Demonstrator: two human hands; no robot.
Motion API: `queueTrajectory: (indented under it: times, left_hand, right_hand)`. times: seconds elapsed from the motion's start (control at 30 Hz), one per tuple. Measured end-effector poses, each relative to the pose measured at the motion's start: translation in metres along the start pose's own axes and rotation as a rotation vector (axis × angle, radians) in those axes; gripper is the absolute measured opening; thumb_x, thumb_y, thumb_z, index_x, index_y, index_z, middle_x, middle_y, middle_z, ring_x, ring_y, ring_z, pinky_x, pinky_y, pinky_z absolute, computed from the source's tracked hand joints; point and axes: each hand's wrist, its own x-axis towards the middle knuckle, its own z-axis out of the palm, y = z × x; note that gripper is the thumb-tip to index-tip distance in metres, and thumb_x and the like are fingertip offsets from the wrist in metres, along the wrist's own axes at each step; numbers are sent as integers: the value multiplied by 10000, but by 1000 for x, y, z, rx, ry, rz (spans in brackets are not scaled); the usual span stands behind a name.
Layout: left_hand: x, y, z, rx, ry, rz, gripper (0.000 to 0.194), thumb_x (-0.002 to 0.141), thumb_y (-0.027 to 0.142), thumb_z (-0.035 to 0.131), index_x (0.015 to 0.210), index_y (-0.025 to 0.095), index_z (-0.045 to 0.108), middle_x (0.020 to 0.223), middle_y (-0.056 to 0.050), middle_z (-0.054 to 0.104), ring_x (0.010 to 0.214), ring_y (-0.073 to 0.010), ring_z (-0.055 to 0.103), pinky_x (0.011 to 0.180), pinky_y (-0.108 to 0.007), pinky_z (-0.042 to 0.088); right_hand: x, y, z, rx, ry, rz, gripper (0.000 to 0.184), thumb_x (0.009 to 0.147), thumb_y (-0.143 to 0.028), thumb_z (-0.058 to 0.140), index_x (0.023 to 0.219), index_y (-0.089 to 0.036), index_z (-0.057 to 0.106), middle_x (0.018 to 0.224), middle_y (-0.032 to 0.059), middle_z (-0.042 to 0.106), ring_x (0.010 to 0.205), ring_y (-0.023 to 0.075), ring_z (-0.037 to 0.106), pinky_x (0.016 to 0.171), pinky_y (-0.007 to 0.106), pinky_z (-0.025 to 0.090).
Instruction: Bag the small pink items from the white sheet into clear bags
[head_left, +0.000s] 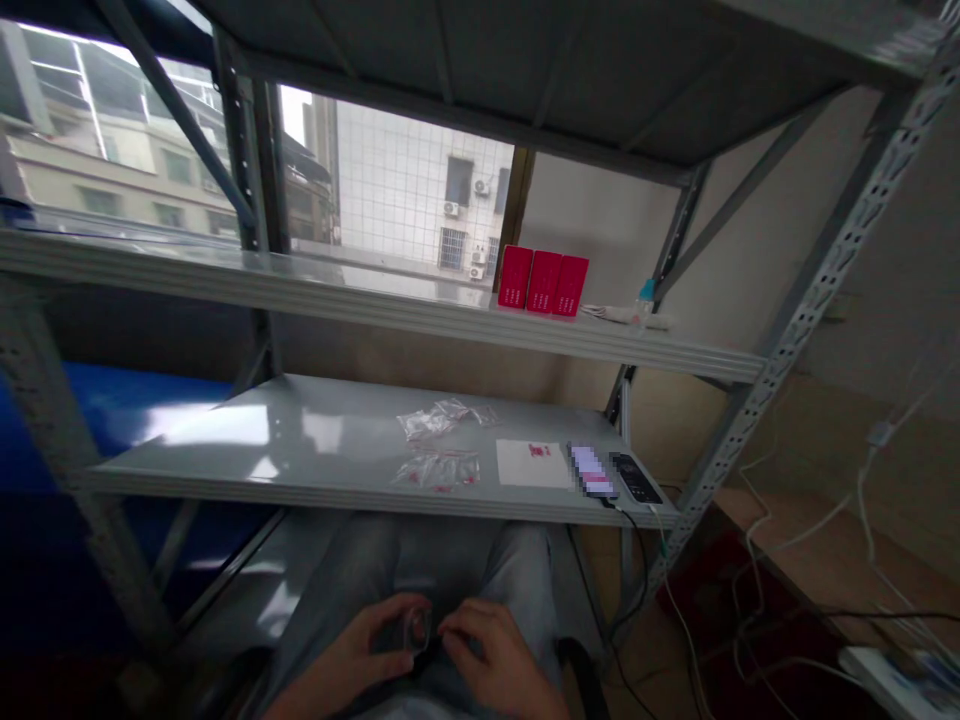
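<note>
Low over my lap, my left hand [379,645] holds a small clear plastic bag [417,630] between thumb and fingers. Close to its right side is my right hand [487,650], thumb and fingertips pinched together; whatever they hold is too small to make out. On the shelf in front of me lie several clear plastic bags with small red bits [442,470]. Behind these is a loose pile of clear plastic bags [435,418]. A white sheet [529,465] with tiny red pieces [538,451] on it lies to their right.
A lit phone [591,470] and a black device [637,480] lie at the shelf's right end, cables hanging over its edge. The upper shelf [375,300] carries three red boxes [545,282] and a blue-capped bottle [644,300]. Metal uprights [795,300] frame the rack.
</note>
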Motion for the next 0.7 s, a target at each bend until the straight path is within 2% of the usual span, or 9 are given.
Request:
queueTrajectory:
  times: [0.1, 0.2, 0.33, 0.43, 0.57, 0.7]
  left_hand:
    - [-15, 6, 5, 32, 11, 43, 675, 663, 609, 800, 1211, 230, 695, 1202, -110, 709, 1177, -352, 593, 1092, -479, 401]
    - [-28, 17, 12, 62, 21, 55, 663, 673, 580, 805, 1229, 242, 678, 1223, -92, 708, 1186, -332, 597, 1094, -459, 412]
    - [-42, 33, 20, 104, -4, 39, 637, 656, 535, 825, 1215, 266, 679, 1240, -64, 709, 1195, -321, 595, 1094, -436, 426]
    - [-48, 38, 22, 102, -10, 49, 625, 669, 498, 823, 1227, 256, 678, 1235, -66, 714, 1190, -326, 599, 1080, -427, 439]
    - [-49, 29, 19, 115, 6, 30, 680, 632, 482, 846, 1260, 287, 670, 1274, -34, 703, 1209, -354, 590, 1084, -433, 431]
    - [-34, 17, 11, 139, 53, -33, 707, 552, 501, 887, 1207, 301, 711, 1299, -56, 697, 1235, -386, 568, 1113, -460, 406]
  right_hand:
    - [-9, -22, 0, 25, 22, -104, 175, 932, -209, 561, 1010, -223, 717, 915, 38, 719, 869, 168, 671, 787, 251, 512]
    - [-19, -43, 3, 40, 50, -221, 253, 919, -170, 550, 1136, -217, 672, 1086, 65, 702, 1013, 175, 650, 892, 271, 509]
    - [-32, -59, 12, -115, -36, -285, 356, 877, -107, 534, 1196, -225, 639, 1177, 73, 671, 1064, 199, 610, 931, 311, 501]
    - [-37, -62, 12, -246, -119, -231, 424, 826, -91, 574, 1212, -253, 642, 1258, 61, 624, 1069, 211, 583, 935, 331, 495]
    - [-36, -57, 4, -335, -233, -181, 450, 815, -122, 611, 1216, -321, 653, 1415, 26, 528, 1160, 233, 559, 1024, 390, 457]
    - [-24, -35, 9, -340, -300, -124, 444, 824, -228, 679, 1238, -386, 643, 1449, -2, 518, 1184, 280, 575, 1061, 490, 437]
